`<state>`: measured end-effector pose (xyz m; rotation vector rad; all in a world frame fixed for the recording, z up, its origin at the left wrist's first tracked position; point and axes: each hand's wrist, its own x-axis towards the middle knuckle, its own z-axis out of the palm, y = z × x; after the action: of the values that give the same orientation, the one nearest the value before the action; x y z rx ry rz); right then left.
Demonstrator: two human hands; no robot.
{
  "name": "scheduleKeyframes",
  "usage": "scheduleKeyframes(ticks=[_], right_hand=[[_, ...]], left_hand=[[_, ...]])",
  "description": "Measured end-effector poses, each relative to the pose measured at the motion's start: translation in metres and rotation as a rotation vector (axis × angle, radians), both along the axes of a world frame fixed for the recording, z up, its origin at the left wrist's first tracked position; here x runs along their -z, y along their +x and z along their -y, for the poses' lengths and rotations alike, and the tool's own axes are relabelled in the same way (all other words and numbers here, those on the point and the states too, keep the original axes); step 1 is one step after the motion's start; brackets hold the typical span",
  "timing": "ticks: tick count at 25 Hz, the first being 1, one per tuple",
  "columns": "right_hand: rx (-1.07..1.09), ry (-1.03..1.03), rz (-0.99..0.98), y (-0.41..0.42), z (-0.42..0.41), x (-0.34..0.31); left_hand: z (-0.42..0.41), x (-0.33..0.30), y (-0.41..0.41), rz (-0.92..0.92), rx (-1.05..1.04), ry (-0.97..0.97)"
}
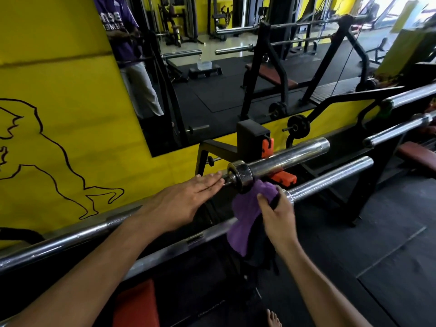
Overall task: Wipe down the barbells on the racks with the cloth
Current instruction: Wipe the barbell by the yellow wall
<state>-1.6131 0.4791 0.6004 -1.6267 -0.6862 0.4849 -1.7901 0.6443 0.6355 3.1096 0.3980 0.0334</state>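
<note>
My left hand point(188, 197) lies flat, fingers straight, on the upper barbell's shaft point(70, 234) just beside its collar point(240, 175). My right hand point(276, 218) pinches the purple cloth point(247, 208) under the sleeve point(290, 159). The bar rests loose on the rack point(252, 138), so I judge a hard wipe could roll it and nip my flat fingers.

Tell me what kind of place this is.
Most likely a weight-training gym: chrome barbells lie on black racks, a wall mirror reflects benches and machines, and rubber mats cover the floor.
</note>
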Motion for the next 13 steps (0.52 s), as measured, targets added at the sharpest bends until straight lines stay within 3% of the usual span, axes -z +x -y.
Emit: scheduleKeyframes(ticks=[3,5,7,9,11,13], right_hand=[[0.128,0.193,0.421,0.006,0.016,-0.043],[0.035,0.216,0.573,0.009,-0.007,-0.073],[-0.174,0.003,0.813,0.014,-0.048,-0.087],[-0.38,-0.391,1.085,0.019,-0.086,-0.087],[-0.461,-0.68,1.07,0.024,-0.108,-0.089],[-0.431,-0.656,1.039,0.028,-0.111,-0.084]], left_hand=[[-0.005,0.0,-0.025,0.062,0.044,0.232],[-0.011,-0.001,-0.041,0.028,0.012,0.297],[-0.012,0.0,-0.048,0.037,0.003,0.281],[-0.013,0.002,-0.047,0.053,0.027,0.197],[-0.013,0.004,-0.045,0.045,0.021,0.123],[-0.013,0.005,-0.046,0.009,-0.013,0.066]])
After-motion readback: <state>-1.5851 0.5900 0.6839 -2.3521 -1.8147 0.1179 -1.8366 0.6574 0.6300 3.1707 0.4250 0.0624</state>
